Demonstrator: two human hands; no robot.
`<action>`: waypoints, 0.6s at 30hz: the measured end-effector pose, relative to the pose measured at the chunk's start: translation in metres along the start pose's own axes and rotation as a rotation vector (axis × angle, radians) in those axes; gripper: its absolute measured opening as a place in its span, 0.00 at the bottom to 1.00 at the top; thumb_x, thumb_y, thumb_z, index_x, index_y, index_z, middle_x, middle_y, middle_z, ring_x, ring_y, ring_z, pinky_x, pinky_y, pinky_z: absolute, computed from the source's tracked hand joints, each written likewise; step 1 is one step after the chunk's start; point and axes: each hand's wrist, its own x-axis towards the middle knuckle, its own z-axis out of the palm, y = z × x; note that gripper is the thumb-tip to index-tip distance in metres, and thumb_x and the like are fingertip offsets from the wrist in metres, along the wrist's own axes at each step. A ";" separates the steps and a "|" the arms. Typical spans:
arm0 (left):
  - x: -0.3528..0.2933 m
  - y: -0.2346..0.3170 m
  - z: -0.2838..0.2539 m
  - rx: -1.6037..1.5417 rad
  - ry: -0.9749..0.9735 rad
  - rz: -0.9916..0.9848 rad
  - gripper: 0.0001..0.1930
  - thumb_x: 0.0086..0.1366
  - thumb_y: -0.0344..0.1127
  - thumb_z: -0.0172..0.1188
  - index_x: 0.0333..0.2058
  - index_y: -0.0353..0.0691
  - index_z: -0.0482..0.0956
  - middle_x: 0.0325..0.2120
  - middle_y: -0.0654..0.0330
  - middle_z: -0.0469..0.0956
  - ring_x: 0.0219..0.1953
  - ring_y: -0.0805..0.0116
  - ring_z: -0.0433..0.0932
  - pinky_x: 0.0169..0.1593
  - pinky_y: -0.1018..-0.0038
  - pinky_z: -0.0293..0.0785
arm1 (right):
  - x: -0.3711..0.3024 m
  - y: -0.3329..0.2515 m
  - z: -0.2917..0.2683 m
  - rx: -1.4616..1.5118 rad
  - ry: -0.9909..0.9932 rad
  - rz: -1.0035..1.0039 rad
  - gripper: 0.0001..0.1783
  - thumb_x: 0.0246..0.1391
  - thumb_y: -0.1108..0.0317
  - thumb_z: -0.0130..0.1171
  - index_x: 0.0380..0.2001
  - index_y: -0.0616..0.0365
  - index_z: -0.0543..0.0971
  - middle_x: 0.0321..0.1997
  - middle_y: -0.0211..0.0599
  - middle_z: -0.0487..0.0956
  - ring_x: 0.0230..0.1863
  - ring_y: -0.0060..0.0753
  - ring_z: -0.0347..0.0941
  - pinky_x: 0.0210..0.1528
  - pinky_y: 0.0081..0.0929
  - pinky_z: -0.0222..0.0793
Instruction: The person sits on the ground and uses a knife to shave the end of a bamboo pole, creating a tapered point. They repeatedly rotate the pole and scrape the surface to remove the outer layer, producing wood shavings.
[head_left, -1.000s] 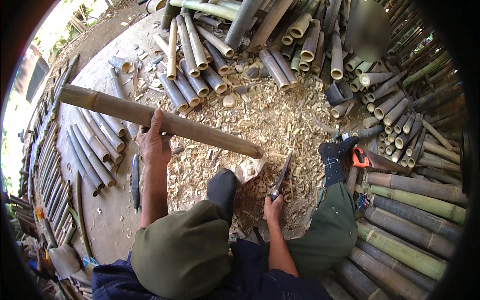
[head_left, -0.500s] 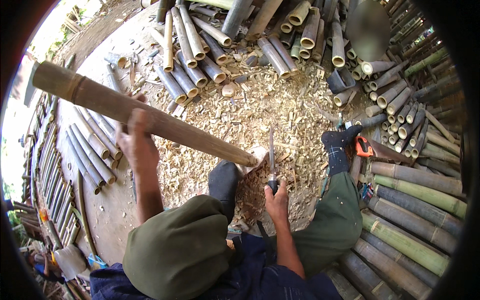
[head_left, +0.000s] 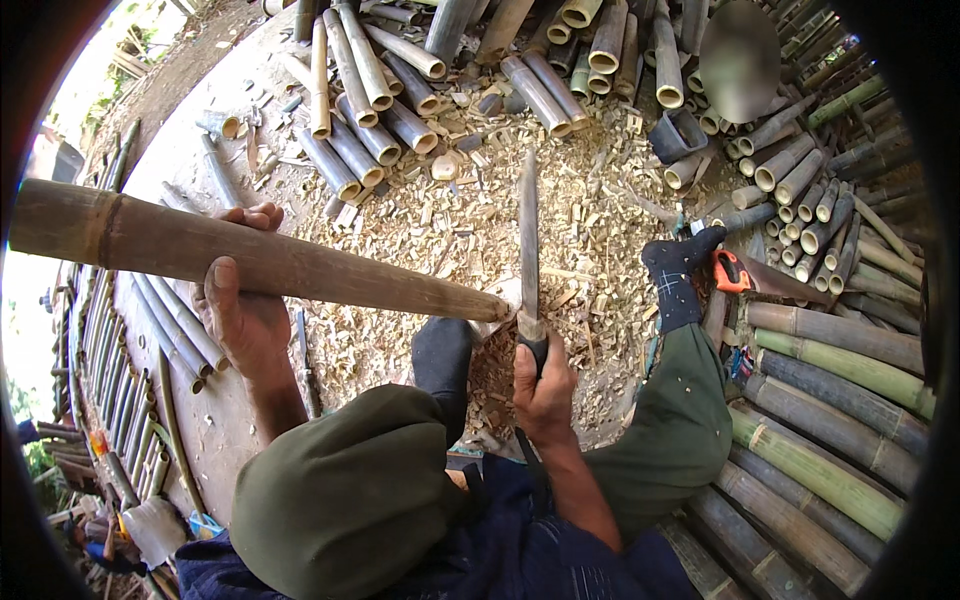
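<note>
A thick brown bamboo tube [head_left: 330,264] slants from the far left down to the middle. My left hand [head_left: 240,300] is wrapped round it from below, fingers over its far side and thumb on the near side. The tube's right end reaches a pale block [head_left: 507,300] beside my sock-covered left foot [head_left: 443,365]; how they touch is partly hidden. In my right hand [head_left: 545,385] a long knife [head_left: 530,240] stands with its blade pointing away from me, close to that end of the tube. The fingers are closed round its dark handle.
Wood chips [head_left: 440,215] cover the ground ahead. Cut bamboo tubes [head_left: 345,165] lie at the back, with more bamboo poles [head_left: 840,440] stacked on the right. An orange-handled saw [head_left: 735,272] rests right of my right foot. A black container [head_left: 678,135] sits at the back right.
The far left end of the bamboo tube has swung lower and left with my left hand. My right hand has raised the knife, its blade now beside the tube's end.
</note>
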 end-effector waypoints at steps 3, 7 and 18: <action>-0.002 -0.001 0.009 0.025 -0.047 0.008 0.32 0.72 0.50 0.58 0.60 0.27 0.68 0.49 0.46 0.78 0.60 0.47 0.74 0.72 0.47 0.61 | 0.002 0.071 0.034 -0.409 -0.260 0.256 0.17 0.70 0.58 0.55 0.43 0.64 0.72 0.28 0.58 0.81 0.30 0.68 0.79 0.31 0.54 0.71; -0.006 0.005 0.012 0.062 -0.027 0.004 0.33 0.70 0.51 0.60 0.60 0.27 0.68 0.50 0.45 0.77 0.59 0.48 0.75 0.72 0.49 0.59 | 0.011 0.055 0.019 -0.278 -0.183 0.104 0.18 0.71 0.56 0.54 0.40 0.64 0.70 0.26 0.59 0.80 0.29 0.70 0.77 0.31 0.58 0.68; -0.013 0.007 0.021 0.134 -0.063 0.028 0.36 0.67 0.52 0.62 0.60 0.25 0.67 0.53 0.44 0.75 0.58 0.50 0.76 0.72 0.49 0.60 | 0.017 0.085 0.037 -0.385 -0.159 0.112 0.19 0.70 0.55 0.54 0.40 0.64 0.70 0.27 0.59 0.80 0.30 0.71 0.78 0.33 0.62 0.71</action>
